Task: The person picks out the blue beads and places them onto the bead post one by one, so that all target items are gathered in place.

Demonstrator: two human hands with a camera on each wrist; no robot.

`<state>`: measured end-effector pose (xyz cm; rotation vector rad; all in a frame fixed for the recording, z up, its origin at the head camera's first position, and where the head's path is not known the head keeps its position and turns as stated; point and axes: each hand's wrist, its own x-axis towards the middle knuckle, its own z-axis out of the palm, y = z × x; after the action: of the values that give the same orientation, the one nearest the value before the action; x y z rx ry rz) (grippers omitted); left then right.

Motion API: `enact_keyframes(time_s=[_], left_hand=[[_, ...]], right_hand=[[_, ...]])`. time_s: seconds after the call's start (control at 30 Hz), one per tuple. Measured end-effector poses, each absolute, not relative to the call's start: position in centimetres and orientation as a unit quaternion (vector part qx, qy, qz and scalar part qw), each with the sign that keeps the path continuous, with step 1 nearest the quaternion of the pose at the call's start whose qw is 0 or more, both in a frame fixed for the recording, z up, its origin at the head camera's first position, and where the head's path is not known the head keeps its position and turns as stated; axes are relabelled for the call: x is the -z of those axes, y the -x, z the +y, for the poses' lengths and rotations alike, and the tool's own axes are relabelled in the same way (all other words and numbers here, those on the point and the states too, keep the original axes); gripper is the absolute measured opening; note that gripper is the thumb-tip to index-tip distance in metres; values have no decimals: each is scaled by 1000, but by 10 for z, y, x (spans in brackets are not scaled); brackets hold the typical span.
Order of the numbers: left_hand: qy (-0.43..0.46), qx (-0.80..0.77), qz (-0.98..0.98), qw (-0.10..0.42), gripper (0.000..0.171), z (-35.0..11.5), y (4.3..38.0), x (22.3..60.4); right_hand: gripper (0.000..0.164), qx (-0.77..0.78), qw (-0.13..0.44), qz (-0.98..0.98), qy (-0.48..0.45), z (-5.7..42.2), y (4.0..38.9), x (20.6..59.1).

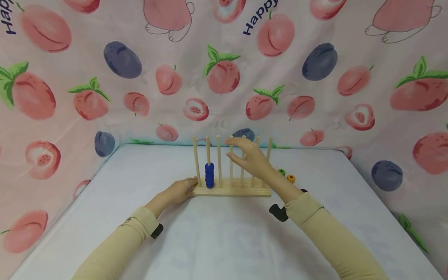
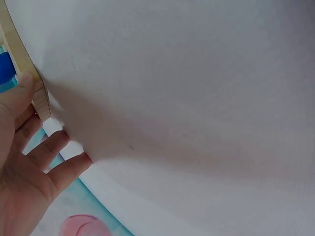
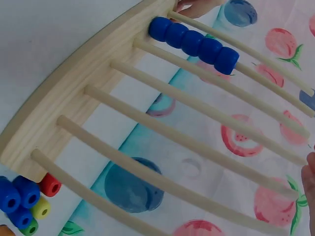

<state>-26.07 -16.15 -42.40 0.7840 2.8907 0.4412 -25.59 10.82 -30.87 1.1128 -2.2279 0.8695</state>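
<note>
A pale wooden bead rack has a flat base (image 1: 232, 190) with several upright rods. Several blue beads (image 1: 209, 175) are stacked on its second rod from the left, reaching down to the base; the other rods are bare. My left hand (image 1: 181, 189) holds the base's left end, its thumb (image 2: 22, 93) on the front face and other fingers spread beside and behind. Near the tops of the middle rods is my right hand (image 1: 254, 158), thumb and fingers apart, with no bead between them. Only its fingertips (image 3: 309, 187) show at the right wrist view's edge.
Loose beads lie on the table beyond the rack's right end, including a green bead (image 1: 281, 171), an orange bead (image 1: 291, 178), a red bead (image 3: 49, 185) and several blue beads (image 3: 27, 191). A fruit-printed cloth (image 1: 224, 109) hangs behind the white table (image 1: 217, 241).
</note>
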Motion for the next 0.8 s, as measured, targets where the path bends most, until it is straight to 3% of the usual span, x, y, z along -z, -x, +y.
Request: enact_keyframes(time_s=[0.47,0.8], left_hand=[[-269,-142,951,62,53,-151,265,425],[-272,-130,951,63,51,-160,262,421]], right_hand=[[35,-262,265,-812,-449,157,236,333],[32,-276,215,-853,-386,197,230,353]])
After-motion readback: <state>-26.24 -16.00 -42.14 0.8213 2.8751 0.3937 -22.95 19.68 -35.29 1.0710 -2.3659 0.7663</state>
